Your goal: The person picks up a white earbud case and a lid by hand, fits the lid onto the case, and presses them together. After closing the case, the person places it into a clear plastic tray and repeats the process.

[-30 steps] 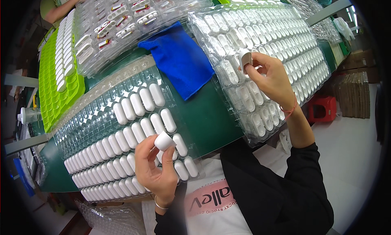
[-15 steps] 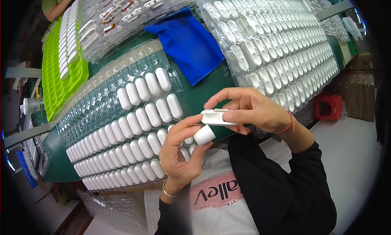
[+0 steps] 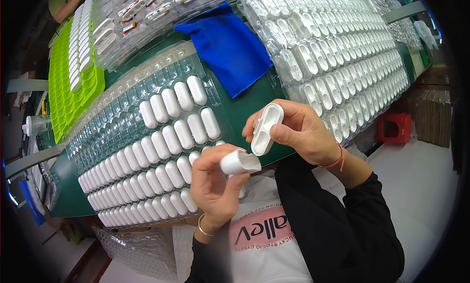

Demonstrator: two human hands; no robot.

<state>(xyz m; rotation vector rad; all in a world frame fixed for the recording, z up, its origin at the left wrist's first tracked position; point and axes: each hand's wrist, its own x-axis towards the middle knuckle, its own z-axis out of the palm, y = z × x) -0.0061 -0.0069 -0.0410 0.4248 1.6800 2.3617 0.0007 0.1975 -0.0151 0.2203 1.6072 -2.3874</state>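
Observation:
My right hand (image 3: 301,133) grips a white oblong case insert (image 3: 268,128) between thumb and fingers. Its recessed side faces up, showing two hollows, and it stands tilted with the lower end toward my left hand. In my left hand (image 3: 215,180) a short white hollow shell (image 3: 239,162) is pinched between thumb and fingers. Its open, notched end points right, just below the insert and apart from it. Under and left of my left hand lies a clear blister tray (image 3: 127,106), partly filled with rows of white pill-shaped shells (image 3: 166,177).
Another clear tray (image 3: 342,70) with rows of white recessed inserts lies at the right. A blue cloth (image 3: 230,57) sits between the trays on the green table (image 3: 252,109). Farther left are a lime-green tray (image 3: 76,97) and another person's arm (image 3: 71,6). A red stool (image 3: 394,127) stands right.
The insert in my right hand has swung from nearly level to steeply tilted and parted from the shell. My left hand has turned the shell, so its open end now faces right.

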